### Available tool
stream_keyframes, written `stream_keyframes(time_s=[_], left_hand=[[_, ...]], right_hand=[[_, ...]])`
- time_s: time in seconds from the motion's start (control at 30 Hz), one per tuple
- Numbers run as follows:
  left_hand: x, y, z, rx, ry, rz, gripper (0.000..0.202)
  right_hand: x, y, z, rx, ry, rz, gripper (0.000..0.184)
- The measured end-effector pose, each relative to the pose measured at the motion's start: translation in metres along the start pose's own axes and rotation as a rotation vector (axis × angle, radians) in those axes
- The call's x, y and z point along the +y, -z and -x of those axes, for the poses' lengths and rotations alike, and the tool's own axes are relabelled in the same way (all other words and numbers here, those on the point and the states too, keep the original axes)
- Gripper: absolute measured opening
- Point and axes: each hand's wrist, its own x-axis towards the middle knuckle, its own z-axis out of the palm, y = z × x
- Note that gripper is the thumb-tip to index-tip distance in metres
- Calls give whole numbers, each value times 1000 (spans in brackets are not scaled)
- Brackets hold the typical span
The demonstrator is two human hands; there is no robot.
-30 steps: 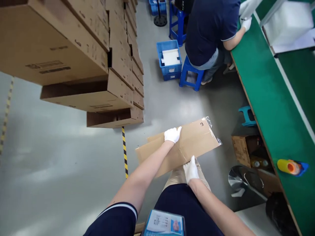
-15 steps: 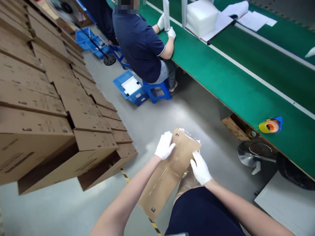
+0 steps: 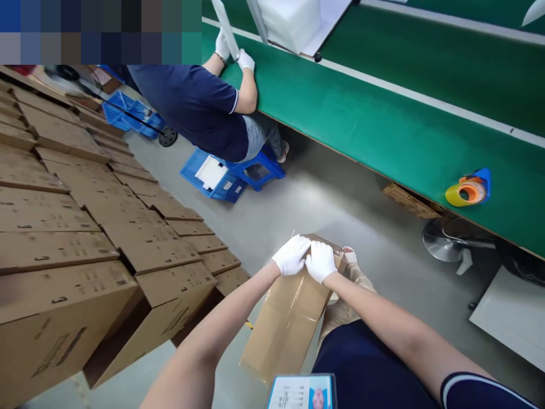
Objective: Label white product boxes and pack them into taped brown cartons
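A long cardboard box (image 3: 285,318) stands in front of my legs, its upward face crossed by shiny clear tape. My left hand (image 3: 292,255), in a white glove, grips the far end of the box with curled fingers. Right beside it, my right hand (image 3: 321,261), also gloved in white, is closed over the same end. The two hands nearly touch. Loose clear film or tape sticks out around that far end. My fingertips are partly hidden against the cardboard.
Stacked cartons (image 3: 140,238) line the left side. A green workbench (image 3: 383,125) runs along the right, with a tape dispenser (image 3: 468,190) near its edge. A seated co-worker (image 3: 200,108) handles a white piece there. Blue crates (image 3: 213,176) and a metal-based stool (image 3: 443,241) stand on the floor.
My hands have come together at the box's far end from opposite sides. A taped face now shows up instead of the printed one. The view has shifted, and a badge shows at the bottom.
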Motion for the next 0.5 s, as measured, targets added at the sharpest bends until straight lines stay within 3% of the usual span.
stream_keyframes(time_s=[0.1, 0.2, 0.3, 0.37, 0.5], left_hand=[[20, 13, -35, -140, 109, -1, 29], [53, 6, -62, -182, 127, -1, 33], [85, -6, -79, -211, 113, 39, 46], [100, -13, -88, -227, 106, 77, 53], [106, -18, -96, -240, 135, 145, 56]], right_hand=[[10, 23, 12, -41, -66, -41, 33], [38, 23, 63, 49, -73, -210, 45], [61, 4, 95, -22, -443, -486, 54], [69, -10, 88, -86, -655, -609, 57], [72, -23, 41, -82, -725, -684, 59]])
